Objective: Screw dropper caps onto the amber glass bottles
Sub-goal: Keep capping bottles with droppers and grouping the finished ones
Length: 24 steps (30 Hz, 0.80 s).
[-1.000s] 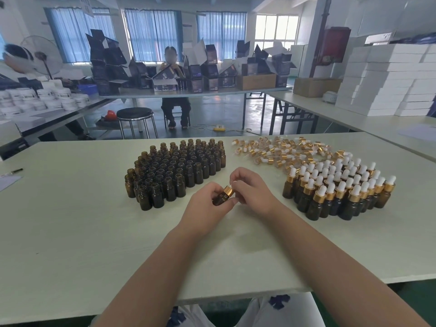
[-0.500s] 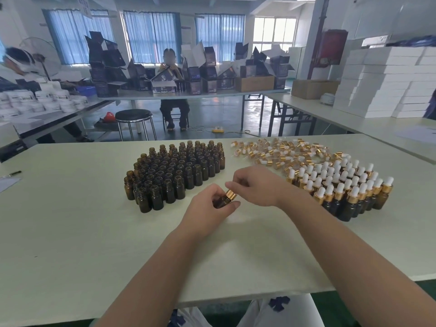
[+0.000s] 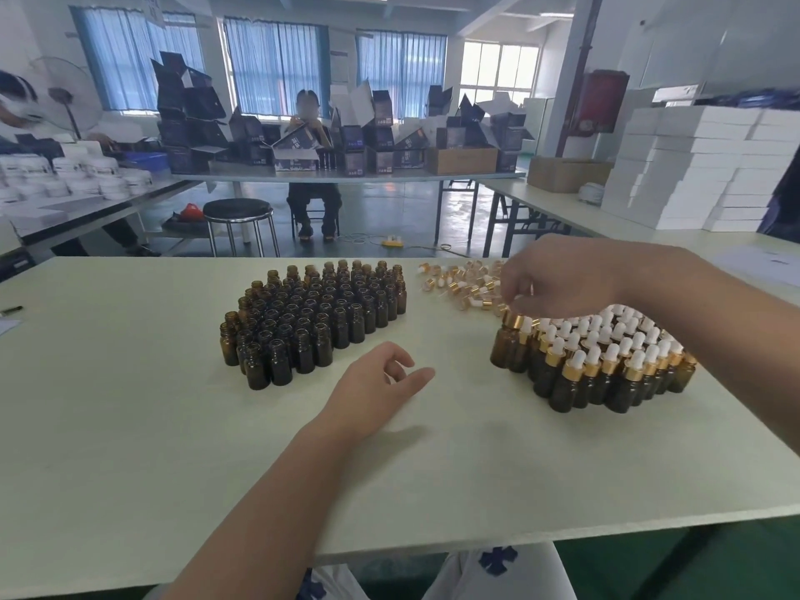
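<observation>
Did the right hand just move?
Yes. The right hand went right and farther away, from mid-table to the left edge of the capped bottles.

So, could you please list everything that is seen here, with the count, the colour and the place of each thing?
uncapped bottles: many, amber, cluster left of table centre
capped bottles: many, amber with gold collars and white bulbs, cluster on the right
loose dropper caps: a pile, gold and white, far side of table
table: one, off-white, in front
pen: one, dark, far left of table
stool: one, black seat, beyond the table
dark cartons: many, back table
white boxes: stacked, right table
white jars: many, left table
seated person: one, at back table
left hand: empty, between the clusters
right hand: over the capped cluster, fingers above one gold cap
</observation>
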Each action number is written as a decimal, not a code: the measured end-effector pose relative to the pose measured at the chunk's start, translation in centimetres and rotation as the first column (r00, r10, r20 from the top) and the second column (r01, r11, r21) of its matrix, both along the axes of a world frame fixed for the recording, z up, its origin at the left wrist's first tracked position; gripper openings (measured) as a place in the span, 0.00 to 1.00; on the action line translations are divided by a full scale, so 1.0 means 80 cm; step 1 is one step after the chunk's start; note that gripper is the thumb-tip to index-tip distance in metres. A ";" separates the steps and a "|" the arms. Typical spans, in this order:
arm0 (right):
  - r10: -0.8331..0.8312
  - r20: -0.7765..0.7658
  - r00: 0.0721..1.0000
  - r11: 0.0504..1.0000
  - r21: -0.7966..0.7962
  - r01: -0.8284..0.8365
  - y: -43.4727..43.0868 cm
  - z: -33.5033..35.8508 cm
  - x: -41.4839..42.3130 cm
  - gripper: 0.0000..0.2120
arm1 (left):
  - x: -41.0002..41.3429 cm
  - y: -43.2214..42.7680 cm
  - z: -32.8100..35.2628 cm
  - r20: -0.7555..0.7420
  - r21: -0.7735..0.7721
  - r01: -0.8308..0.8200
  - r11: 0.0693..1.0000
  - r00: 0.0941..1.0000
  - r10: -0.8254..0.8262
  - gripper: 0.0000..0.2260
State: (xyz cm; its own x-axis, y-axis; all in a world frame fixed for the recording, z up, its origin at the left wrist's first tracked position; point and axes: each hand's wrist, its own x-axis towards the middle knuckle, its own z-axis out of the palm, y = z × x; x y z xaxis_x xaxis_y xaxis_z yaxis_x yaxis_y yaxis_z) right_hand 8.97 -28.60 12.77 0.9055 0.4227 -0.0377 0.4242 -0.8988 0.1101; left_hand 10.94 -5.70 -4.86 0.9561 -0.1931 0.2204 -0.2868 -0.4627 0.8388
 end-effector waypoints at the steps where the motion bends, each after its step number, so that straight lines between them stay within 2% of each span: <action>1: -0.017 -0.004 1.000 0.999 -0.027 0.017 -0.003 -0.001 -0.001 0.06 | 0.001 0.000 -0.001 0.000 -0.003 -0.002 1.000 1.000 0.002 0.13; 7: -0.052 -0.017 0.999 0.990 -0.133 0.049 -0.009 -0.020 0.000 0.07 | 0.004 0.002 -0.005 0.005 0.012 -0.003 1.000 1.000 0.003 0.13; 15: -0.110 0.022 0.994 0.968 -0.224 0.112 -0.015 -0.046 0.010 0.04 | 0.010 0.001 -0.011 0.032 0.042 -0.001 0.999 0.999 0.000 0.07; 24: -0.212 0.056 0.976 0.917 -0.334 0.218 -0.006 -0.056 0.013 0.10 | 0.009 0.001 -0.010 0.034 0.060 -0.004 0.998 0.999 0.002 0.06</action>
